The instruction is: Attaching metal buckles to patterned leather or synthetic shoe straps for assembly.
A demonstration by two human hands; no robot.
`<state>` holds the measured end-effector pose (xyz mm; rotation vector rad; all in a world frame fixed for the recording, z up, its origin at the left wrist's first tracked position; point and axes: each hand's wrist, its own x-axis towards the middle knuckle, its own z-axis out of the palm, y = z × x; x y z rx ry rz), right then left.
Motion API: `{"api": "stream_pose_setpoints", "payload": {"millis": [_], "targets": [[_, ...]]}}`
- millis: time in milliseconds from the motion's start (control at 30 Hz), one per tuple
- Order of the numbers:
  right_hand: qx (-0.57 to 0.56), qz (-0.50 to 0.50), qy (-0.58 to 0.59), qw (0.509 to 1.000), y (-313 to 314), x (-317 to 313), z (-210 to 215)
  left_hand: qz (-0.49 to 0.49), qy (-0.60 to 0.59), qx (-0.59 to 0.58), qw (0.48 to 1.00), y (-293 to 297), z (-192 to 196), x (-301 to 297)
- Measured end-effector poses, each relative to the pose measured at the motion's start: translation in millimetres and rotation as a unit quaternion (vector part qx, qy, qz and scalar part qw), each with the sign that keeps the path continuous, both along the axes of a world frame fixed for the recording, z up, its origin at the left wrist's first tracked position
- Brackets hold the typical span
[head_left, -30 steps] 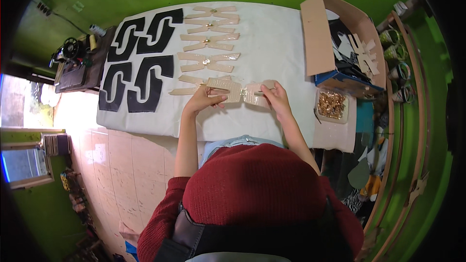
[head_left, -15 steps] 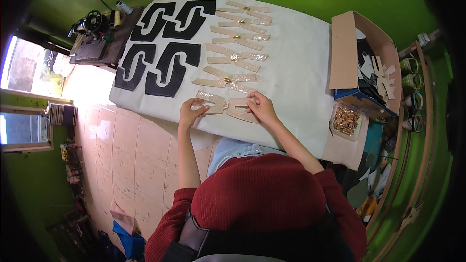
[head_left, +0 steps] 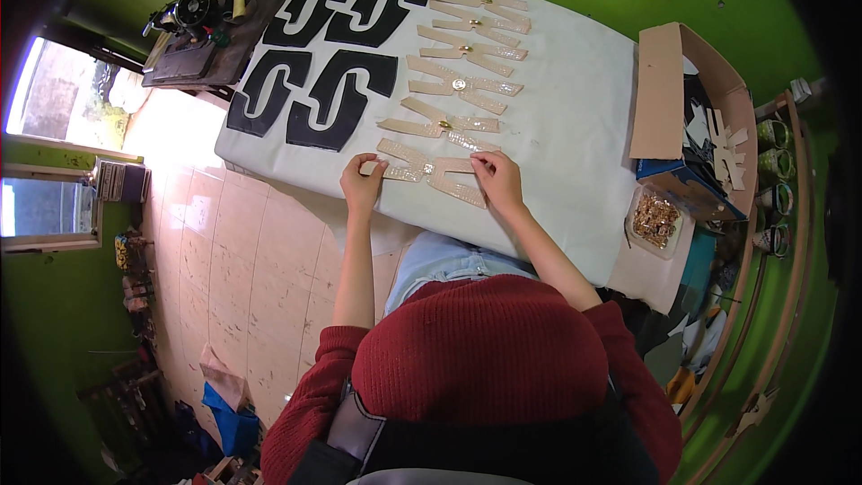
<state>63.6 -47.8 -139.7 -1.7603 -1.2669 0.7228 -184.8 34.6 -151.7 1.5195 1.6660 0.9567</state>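
A tan forked leather piece [head_left: 431, 171] lies at the near edge of the white-covered table [head_left: 566, 126]. My left hand [head_left: 362, 181] pinches its left end. My right hand [head_left: 496, 178] presses on its right side, fingers on top. Beyond it, several matching tan pieces [head_left: 462, 85] lie in a column running away from me. To their left lie several black cut-out shapes [head_left: 332, 54] in two rows.
An open cardboard box [head_left: 687, 117] of cut pieces stands at the table's right end, with a clear tub of gold fittings [head_left: 655, 218] near it. A black sewing machine [head_left: 184, 13] sits at the far left. Tiled floor [head_left: 242, 278] lies on my left.
The view has swung, so the table sits more to the left and closer. Both hands stay on the nearest tan piece and have spread further apart along it.
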Motion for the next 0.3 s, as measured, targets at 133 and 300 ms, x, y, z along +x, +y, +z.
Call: {"api": "stream_pose_setpoints", "payload": {"millis": [133,300], "targets": [[0.009,-0.031,-0.057,0.998,0,-5,3,-0.003,0.047,-0.008,0.999,-1,-2,1],[0.005,-0.047,-0.104,0.993,-3,-7,2,-0.053,0.113,0.090,0.988,-4,-8,3]]}}
